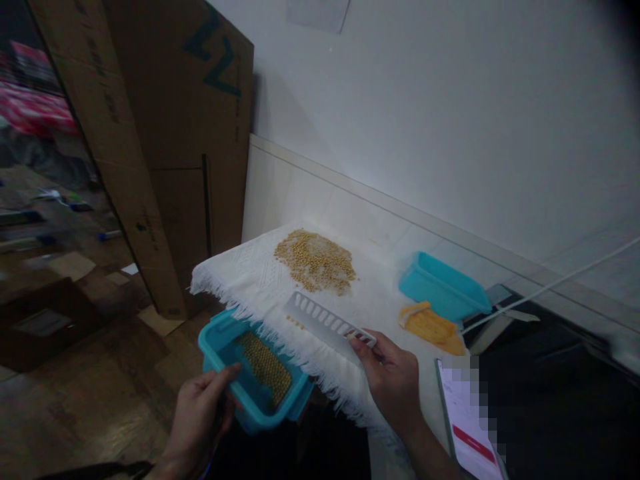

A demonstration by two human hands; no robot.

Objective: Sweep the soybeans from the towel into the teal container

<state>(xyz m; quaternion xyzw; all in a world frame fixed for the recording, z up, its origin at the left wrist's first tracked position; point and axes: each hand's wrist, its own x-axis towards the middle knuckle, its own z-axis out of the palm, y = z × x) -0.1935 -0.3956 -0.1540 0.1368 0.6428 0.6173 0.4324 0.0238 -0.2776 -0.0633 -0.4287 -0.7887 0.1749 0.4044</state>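
My left hand is closed on the near left rim of a turquoise plastic bin, held just below the table edge. Yellow beans, which look like soybeans, cover part of its bottom. In my right hand is a flat whitish plastic strip with a row of slots, gripped at its right end. The strip lies low over the cloth near the fringe, and a few beans sit beside its left end. Behind it a loose pile of the same beans spreads on the white fringed cloth.
A second turquoise bin stands at the back right, a yellow cloth in front of it. A phone lies at the right, near a white cable. A tall cardboard box rises at the left, against the wall.
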